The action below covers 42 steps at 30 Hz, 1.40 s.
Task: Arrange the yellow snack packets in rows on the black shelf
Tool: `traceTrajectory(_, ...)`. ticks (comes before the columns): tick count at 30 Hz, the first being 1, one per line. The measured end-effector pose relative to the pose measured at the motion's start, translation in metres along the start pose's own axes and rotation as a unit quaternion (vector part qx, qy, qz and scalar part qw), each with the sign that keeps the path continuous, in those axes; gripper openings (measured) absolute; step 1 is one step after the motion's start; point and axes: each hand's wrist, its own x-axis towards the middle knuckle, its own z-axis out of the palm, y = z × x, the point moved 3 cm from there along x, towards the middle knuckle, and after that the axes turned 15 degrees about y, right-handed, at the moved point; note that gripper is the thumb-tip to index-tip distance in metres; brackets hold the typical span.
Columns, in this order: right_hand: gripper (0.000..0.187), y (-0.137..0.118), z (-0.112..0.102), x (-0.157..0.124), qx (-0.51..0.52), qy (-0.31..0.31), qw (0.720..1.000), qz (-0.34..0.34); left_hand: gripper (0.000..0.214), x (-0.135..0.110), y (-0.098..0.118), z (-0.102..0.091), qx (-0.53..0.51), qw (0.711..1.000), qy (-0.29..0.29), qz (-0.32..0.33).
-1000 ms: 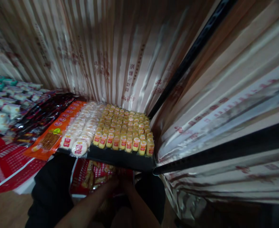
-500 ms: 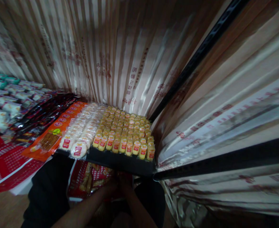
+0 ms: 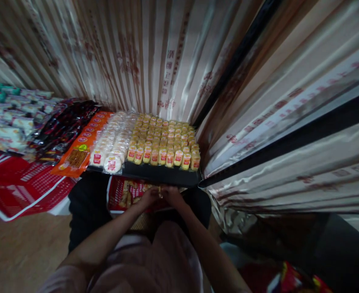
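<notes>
Several wrapped snacks (image 3: 125, 198) lie inside the near red basket (image 3: 113, 194); at its right, my left hand (image 3: 149, 195) and right hand (image 3: 172, 196) pinch one small packet (image 3: 160, 193).

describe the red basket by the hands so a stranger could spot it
Find the black ledge under the yellow packets. Just below it, between dark-trousered legs, is the red basket. Unlike the far-left basket, it has the left hand and right hand over it.
</notes>
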Motion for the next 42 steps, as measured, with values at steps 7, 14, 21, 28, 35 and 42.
traceTrajectory(7, 0.025, -0.025, -0.027, -0.002, 0.031, 0.035, 0.999, -0.003, 0.027, -0.023, 0.011, -0.014, -0.067, 0.997, 0.002, -0.028)
traceTrajectory(14, 0.024, -0.042, -0.055, -0.002, 0.069, 0.114, 0.991, 0.017, 0.04, -0.048, 0.046, -0.027, -0.118, 0.991, -0.013, -0.054)
traceTrajectory(21, 0.025, -0.03, -0.036, -0.014, 0.342, 0.18, 0.885, 0.26, 0.053, -0.062, 0.069, -0.042, -0.128, 0.99, 0.02, -0.062)
traceTrajectory(28, 0.021, -0.03, -0.025, -0.035, 0.297, 0.179, 0.902, 0.257, 0.043, -0.057, 0.089, -0.044, -0.056, 0.994, 0.086, 0.027)
traceTrajectory(35, 0.039, -0.037, -0.047, -0.039, 0.124, 0.254, 0.959, 0.03, 0.028, -0.043, 0.121, -0.039, 0.157, 0.968, 0.049, 0.191)
traceTrajectory(42, 0.038, -0.036, -0.054, -0.032, 0.121, 0.262, 0.958, -0.004, 0.03, -0.037, 0.153, -0.017, 0.197, 0.952, 0.012, 0.235)
